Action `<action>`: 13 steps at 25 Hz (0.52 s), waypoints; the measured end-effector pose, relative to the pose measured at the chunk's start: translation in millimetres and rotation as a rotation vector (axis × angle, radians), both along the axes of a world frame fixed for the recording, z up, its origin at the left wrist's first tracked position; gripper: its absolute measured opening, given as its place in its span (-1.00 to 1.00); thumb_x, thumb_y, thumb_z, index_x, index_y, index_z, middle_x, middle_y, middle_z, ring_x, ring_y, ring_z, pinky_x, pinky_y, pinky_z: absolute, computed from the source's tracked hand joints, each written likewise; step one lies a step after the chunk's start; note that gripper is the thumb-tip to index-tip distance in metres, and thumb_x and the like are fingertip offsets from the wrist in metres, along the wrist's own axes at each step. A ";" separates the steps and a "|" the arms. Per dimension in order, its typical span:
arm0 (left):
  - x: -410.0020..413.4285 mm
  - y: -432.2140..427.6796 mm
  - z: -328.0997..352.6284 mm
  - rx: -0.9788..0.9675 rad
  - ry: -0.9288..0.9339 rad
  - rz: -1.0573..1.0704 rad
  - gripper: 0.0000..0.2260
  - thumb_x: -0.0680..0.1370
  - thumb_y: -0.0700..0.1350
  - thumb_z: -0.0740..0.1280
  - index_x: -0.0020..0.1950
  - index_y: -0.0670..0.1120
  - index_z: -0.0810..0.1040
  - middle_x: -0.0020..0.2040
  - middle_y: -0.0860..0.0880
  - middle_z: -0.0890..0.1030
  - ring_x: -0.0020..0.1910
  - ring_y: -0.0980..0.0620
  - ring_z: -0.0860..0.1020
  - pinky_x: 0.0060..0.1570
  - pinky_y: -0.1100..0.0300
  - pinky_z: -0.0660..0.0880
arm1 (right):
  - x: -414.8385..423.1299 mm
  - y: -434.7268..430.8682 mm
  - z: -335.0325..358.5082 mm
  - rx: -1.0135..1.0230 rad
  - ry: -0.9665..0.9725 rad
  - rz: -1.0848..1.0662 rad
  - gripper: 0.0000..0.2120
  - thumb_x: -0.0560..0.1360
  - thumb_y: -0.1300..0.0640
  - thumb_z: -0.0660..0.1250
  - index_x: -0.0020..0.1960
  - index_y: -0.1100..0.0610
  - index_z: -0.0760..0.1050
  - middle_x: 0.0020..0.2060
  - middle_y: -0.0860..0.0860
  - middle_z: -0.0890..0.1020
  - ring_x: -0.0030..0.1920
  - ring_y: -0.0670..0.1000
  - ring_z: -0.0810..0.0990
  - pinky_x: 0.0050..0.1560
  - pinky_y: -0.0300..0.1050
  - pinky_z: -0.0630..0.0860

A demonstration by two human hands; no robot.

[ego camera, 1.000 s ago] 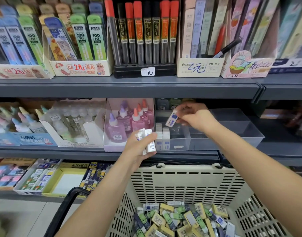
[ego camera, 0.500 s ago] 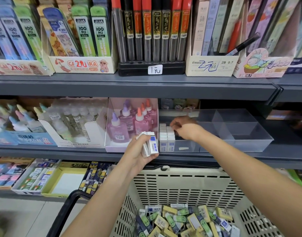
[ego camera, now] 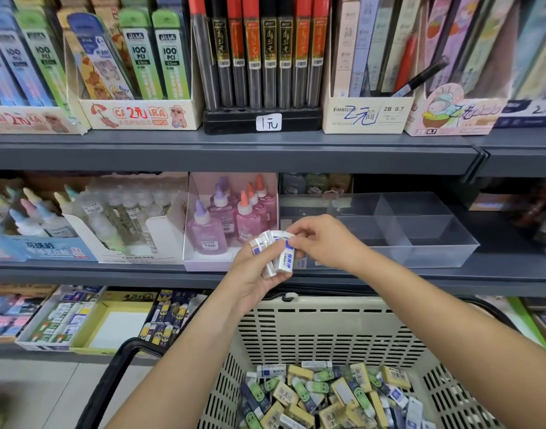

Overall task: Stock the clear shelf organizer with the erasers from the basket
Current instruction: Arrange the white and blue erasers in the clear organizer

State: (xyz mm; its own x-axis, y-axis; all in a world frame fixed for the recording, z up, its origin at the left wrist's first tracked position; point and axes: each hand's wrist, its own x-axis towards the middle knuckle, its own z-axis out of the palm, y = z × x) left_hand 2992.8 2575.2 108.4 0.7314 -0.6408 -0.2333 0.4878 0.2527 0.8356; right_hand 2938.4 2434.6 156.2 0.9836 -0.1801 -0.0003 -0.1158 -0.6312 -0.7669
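Left hand (ego camera: 253, 275) gripped a stack of erasers (ego camera: 279, 257) while the right hand (ego camera: 322, 243) pinched one of them, both just in front of the clear organizer (ego camera: 426, 243). Likely next: stand that one in the organizer's left section. Many more lay in the basket (ego camera: 327, 323) below.

A person stands at the shelf, the left hand (ego camera: 252, 274) gripping a fanned bundle of white erasers (ego camera: 285, 258) just in front of the clear organizer (ego camera: 426, 239). The right hand (ego camera: 326, 243) pinches the top of that bundle. Pink glue bottles (ego camera: 207, 231) sit in a box just left of the organizer. Below the arms, a cream basket (ego camera: 327, 329) holds a heap of mixed erasers (ego camera: 327, 394).
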 end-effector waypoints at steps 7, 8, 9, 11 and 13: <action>11.1 -0.8 -8.0 0.128 0.074 0.219 -0.90 0.51 -0.22 0.33 -0.02 -0.08 0.47 -0.20 -0.11 0.60 -0.23 -0.02 0.60 -0.41 0.18 0.56 | -3.5 -40.2 4.8 0.347 -0.033 -0.241 -0.89 0.47 0.25 0.36 -0.15 0.10 0.46 -0.27 0.07 0.68 -0.37 -0.12 0.65 -0.45 -0.33 0.51; 13.7 0.3 -9.8 0.133 0.082 0.235 -0.89 0.52 -0.23 0.30 0.01 -0.09 0.45 -0.17 -0.13 0.58 -0.19 -0.06 0.58 -0.41 0.18 0.55 | 0.8 -47.5 4.2 0.304 -0.092 -0.332 -0.85 0.46 0.26 0.37 -0.18 0.06 0.45 -0.23 0.11 0.68 -0.33 -0.08 0.66 -0.39 -0.30 0.54; 15.3 1.0 -11.4 0.137 0.086 0.241 -0.88 0.52 -0.24 0.29 0.03 -0.10 0.44 -0.16 -0.14 0.57 -0.17 -0.08 0.57 -0.41 0.17 0.55 | 6.1 -53.1 2.9 0.259 -0.133 -0.407 -0.82 0.45 0.28 0.37 -0.20 0.03 0.46 -0.18 0.13 0.67 -0.25 -0.02 0.68 -0.26 -0.22 0.59; 16.3 1.0 -13.9 0.142 0.091 0.231 -0.87 0.51 -0.25 0.28 0.03 -0.10 0.44 -0.14 -0.16 0.57 -0.15 -0.11 0.57 -0.41 0.16 0.55 | 17.4 -58.0 -3.0 0.149 -0.162 -0.454 -0.83 0.44 0.28 0.37 -0.19 0.02 0.47 -0.14 0.10 0.66 -0.07 0.09 0.66 0.02 -0.04 0.58; 16.9 0.6 -15.7 0.139 0.098 0.217 -0.88 0.51 -0.25 0.28 0.01 -0.08 0.44 -0.11 -0.18 0.58 -0.14 -0.12 0.57 -0.40 0.16 0.55 | 25.2 -55.7 -7.1 -0.017 -0.151 -0.412 -0.86 0.44 0.21 0.37 -0.15 -0.02 0.48 -0.16 -0.01 0.64 -0.05 0.06 0.64 0.06 -0.13 0.53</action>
State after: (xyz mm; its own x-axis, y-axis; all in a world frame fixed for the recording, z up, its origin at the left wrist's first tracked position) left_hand 3009.7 2575.8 92.7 0.8179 -0.4280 -0.3845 0.5149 0.2461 0.8212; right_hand 2963.6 2379.0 149.1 0.8187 -0.5558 0.1443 -0.2480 -0.5689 -0.7841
